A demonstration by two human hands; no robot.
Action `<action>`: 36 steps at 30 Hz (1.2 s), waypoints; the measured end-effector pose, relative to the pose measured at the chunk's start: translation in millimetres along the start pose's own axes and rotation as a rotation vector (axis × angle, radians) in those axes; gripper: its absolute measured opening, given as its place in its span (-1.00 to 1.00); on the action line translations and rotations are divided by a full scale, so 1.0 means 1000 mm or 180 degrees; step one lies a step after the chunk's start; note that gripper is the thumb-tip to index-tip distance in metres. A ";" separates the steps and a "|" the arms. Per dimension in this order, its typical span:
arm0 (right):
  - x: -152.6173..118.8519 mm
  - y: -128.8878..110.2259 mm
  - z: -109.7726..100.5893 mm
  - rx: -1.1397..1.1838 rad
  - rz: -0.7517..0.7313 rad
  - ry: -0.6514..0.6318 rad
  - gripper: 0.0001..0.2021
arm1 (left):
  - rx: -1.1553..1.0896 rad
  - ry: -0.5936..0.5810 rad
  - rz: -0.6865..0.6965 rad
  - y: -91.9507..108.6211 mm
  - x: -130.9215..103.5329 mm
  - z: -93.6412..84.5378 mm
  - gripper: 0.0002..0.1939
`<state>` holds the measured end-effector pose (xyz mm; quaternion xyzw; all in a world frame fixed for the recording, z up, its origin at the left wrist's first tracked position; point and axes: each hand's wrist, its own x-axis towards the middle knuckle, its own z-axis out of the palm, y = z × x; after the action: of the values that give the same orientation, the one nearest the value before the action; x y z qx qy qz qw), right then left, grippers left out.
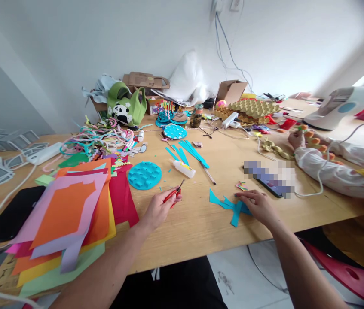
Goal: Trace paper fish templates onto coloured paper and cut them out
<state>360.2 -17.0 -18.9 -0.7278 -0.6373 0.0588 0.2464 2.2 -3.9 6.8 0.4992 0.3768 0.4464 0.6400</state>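
My left hand (157, 210) is closed around a small pair of scissors with red handles (169, 196), blades pointing up and to the right. My right hand (257, 206) hovers low over the table at the right, fingertips drawn together on a small blue paper scrap (237, 195). Under and beside it lie larger blue paper offcuts (236, 214), partly covered by the hand. A blue paper disc with raised loops (145, 175) rests left of the scissors. Beyond them are a white glue bottle (184, 169) on its side, several blue paper strips (194, 153) and a pen (209, 175).
Stacked coloured paper (68, 206) and a black phone (12, 214) cover the left side. Tangled pipe cleaners (104, 137) and a green panda bag (125, 105) stand behind. A lit phone (267, 180) lies at right, near another person's sleeve (320, 169) and white cable.
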 end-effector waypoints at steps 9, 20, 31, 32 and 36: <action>-0.006 -0.010 -0.003 -0.0689 -0.0204 0.0634 -0.67 | -0.0046 -0.0014 0.0025 0.001 0.000 0.000 -0.49; -0.001 -0.013 -0.004 -0.0287 -0.0176 0.0572 -0.68 | -0.0064 -0.0020 -0.0015 0.001 0.000 0.000 -0.48; 0.005 -0.009 0.001 0.0093 -0.0145 0.0514 -0.86 | 0.0000 -0.0029 -0.0019 0.001 0.000 0.001 -0.47; 0.005 -0.009 0.000 0.0120 -0.0180 0.0512 -0.84 | -0.0001 -0.0026 -0.0025 0.001 0.000 0.001 -0.47; 0.005 -0.011 -0.005 0.0342 -0.0347 0.0493 -0.76 | -0.0003 -0.0020 -0.0042 0.000 0.000 0.000 -0.47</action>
<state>353.7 -12.5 -8.8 -0.6801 -0.6510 0.0229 0.3364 2.2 -3.8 6.9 0.4978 0.3779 0.4407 0.6444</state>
